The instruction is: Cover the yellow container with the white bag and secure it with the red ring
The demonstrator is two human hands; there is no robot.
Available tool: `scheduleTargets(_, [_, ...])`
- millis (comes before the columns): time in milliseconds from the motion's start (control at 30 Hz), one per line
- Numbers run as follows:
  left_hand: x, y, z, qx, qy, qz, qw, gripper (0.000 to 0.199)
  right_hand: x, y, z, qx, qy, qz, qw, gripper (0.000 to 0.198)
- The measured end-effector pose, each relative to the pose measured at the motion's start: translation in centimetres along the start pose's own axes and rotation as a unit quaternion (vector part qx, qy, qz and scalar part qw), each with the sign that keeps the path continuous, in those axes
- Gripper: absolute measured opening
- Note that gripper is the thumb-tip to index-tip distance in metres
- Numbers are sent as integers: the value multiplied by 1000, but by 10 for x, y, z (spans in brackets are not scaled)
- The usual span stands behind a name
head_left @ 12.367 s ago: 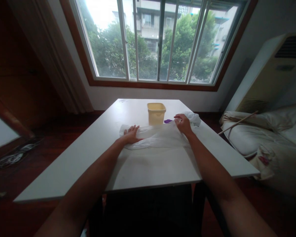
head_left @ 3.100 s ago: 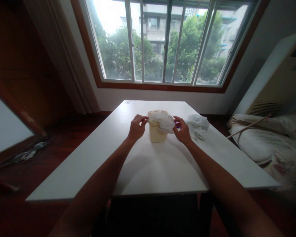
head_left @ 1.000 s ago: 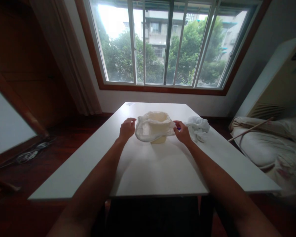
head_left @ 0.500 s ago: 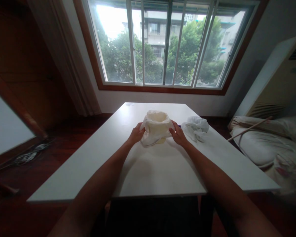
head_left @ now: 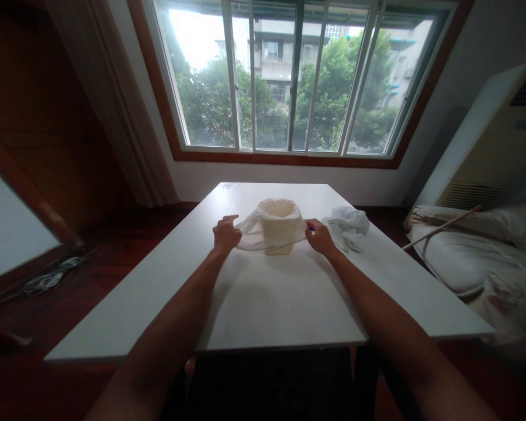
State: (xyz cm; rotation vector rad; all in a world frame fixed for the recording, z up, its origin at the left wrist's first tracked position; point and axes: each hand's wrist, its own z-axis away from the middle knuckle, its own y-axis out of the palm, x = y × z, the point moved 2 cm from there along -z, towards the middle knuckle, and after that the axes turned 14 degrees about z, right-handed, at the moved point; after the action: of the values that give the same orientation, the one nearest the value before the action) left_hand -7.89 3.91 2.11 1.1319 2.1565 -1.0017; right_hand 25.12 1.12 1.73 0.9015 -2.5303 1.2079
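A small pale yellow bin (head_left: 277, 248) stands on the white table (head_left: 267, 298), lined with a thin white plastic bag (head_left: 254, 234) that drapes over its rim. My left hand (head_left: 226, 233) pinches the bag's edge and pulls it out to the left of the bin. On the bin's right side, my right hand (head_left: 319, 235) grips the bag's other edge. The bag's skirt is stretched wide between both hands, above the tabletop.
A crumpled white bag (head_left: 347, 225) lies on the table just right of my right hand. A big window (head_left: 289, 76) is behind the table. A standing air conditioner (head_left: 486, 140) and bedding (head_left: 473, 245) are at the right.
Earlier the bag lay flat on the table, then went over the bin. In the last half second both hands moved apart from the bin's sides, stretching the bag's edge outward.
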Motion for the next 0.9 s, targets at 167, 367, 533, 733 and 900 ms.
scheduleTargets(167, [-47,14,4,18,93,138,986,39,18,-17,-2,-77,36,-92,992,40])
scheduleTargets(367, [-50,50,28,148,22,280,948,88,48,-12,5,-24,-23,-119,992,52])
scheduleTargets(533, [-35,64,36,199,-26,238,950,103,50,-11,5,-15,6,-144,990,49])
scheduleTargets(733, [-23,55,41,334,-57,40,940,87,39,-23,2,-74,80,-113,988,43])
scheduleTargets(900, [-10,38,32,336,-43,-119,933,92,31,-30,1,-73,146,-114,980,32])
